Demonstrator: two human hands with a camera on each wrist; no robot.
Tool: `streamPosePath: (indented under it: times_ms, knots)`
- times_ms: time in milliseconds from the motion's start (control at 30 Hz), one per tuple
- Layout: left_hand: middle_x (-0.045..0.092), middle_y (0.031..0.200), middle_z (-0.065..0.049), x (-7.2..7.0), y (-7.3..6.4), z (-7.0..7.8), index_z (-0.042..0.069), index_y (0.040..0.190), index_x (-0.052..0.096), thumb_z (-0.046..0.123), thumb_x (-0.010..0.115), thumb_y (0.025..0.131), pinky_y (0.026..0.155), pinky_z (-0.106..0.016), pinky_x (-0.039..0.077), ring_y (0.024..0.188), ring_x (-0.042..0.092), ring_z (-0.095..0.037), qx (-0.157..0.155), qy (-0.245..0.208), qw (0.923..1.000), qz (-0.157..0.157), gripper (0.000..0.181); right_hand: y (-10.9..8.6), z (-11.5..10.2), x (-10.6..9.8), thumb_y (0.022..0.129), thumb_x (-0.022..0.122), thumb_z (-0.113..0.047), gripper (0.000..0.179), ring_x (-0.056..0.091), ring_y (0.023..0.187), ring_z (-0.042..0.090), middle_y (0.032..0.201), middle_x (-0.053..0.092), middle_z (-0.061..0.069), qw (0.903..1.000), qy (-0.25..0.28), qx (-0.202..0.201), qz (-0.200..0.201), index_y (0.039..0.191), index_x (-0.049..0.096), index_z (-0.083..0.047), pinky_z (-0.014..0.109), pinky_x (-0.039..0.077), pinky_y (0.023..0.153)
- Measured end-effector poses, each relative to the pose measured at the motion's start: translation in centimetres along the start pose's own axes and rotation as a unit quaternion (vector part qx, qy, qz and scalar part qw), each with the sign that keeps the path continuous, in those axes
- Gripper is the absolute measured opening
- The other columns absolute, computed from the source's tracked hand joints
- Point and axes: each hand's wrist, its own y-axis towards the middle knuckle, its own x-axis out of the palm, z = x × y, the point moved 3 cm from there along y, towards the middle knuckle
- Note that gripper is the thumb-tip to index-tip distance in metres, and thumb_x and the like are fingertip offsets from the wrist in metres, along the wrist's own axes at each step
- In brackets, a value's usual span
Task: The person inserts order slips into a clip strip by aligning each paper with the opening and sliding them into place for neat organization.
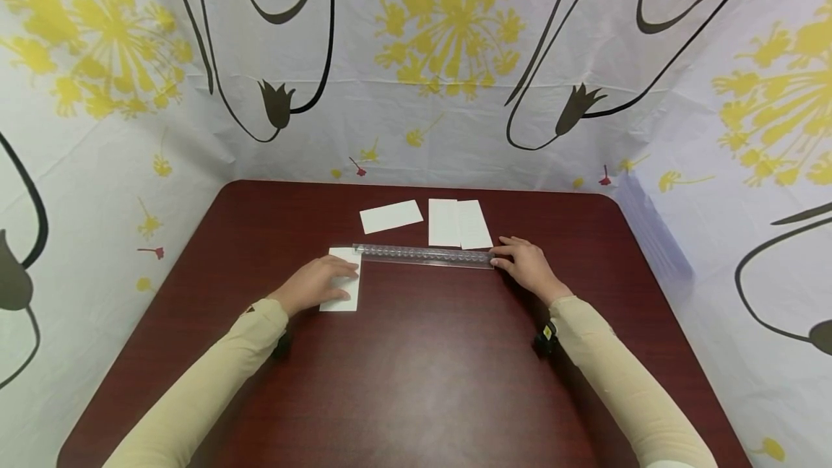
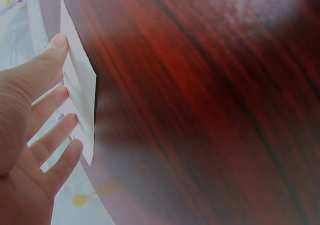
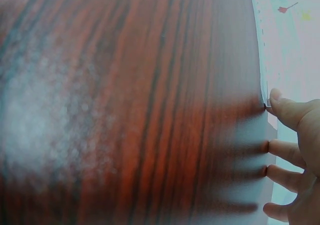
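A clear ruler (image 1: 424, 256) lies crosswise on the table, its left end over the top edge of a white card (image 1: 344, 298). My left hand (image 1: 318, 284) rests on this card, fingers spread and mostly straight. In the left wrist view the same card (image 2: 82, 85) shows beneath the thumb and fingertips of the left hand (image 2: 37, 102). At the ruler's right end, my right hand (image 1: 528, 266) holds it between thumb and forefinger. The right wrist view has the ruler's edge (image 3: 261, 50) running up to the right hand (image 3: 300, 150), whose other fingers are spread apart.
Beyond the ruler lie a slanted white card (image 1: 391, 217) and two more, a left card (image 1: 443, 222) and a right card (image 1: 474, 224), side by side. The dark red wooden table (image 1: 422, 381) has rounded far corners. Patterned white cloth (image 1: 390, 114) hangs around it.
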Motion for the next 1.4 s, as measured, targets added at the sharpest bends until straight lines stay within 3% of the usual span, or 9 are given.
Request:
streamPosePath:
  times_ms: [733, 1100, 1400]
  knots:
    - [0.066, 0.133, -0.009, 0.16, 0.30, 0.64, 0.010, 0.118, 0.072, 0.025, 0.080, 0.082, 0.104, -0.047, 0.050, 0.123, 0.060, -0.031, 0.009, 0.006, 0.9999, 0.006, 0.040, -0.23, -0.13, 0.08, 0.096, 0.063, -0.032, 0.038, 0.046, 0.138, 0.043, 0.147, 0.053, 0.019, 0.9981, -0.060, -0.008, -0.006, 0.130, 0.067, -0.015, 0.067, 0.034, 0.111]
    - [0.065, 0.135, -0.007, 0.38, 0.40, 0.49, 0.012, 0.119, 0.072, 0.027, 0.079, 0.083, 0.107, -0.047, 0.049, 0.126, 0.058, -0.030, -0.007, 0.000, 1.0000, -0.005, 0.040, -0.23, -0.22, 0.09, 0.096, 0.063, -0.032, 0.039, 0.046, 0.138, 0.043, 0.147, 0.052, 0.020, 0.9981, -0.061, -0.010, -0.006, 0.131, 0.066, -0.015, 0.064, 0.036, 0.113]
    - [0.065, 0.135, -0.008, 0.23, 0.51, 0.94, 0.011, 0.119, 0.071, 0.026, 0.080, 0.082, 0.106, -0.047, 0.049, 0.126, 0.059, -0.030, 0.002, 0.002, 1.0000, 0.000, 0.041, -0.27, -0.17, 0.17, 0.096, 0.063, -0.032, 0.040, 0.046, 0.138, 0.044, 0.147, 0.051, 0.022, 0.9982, -0.057, -0.014, -0.005, 0.132, 0.065, -0.014, 0.062, 0.037, 0.113]
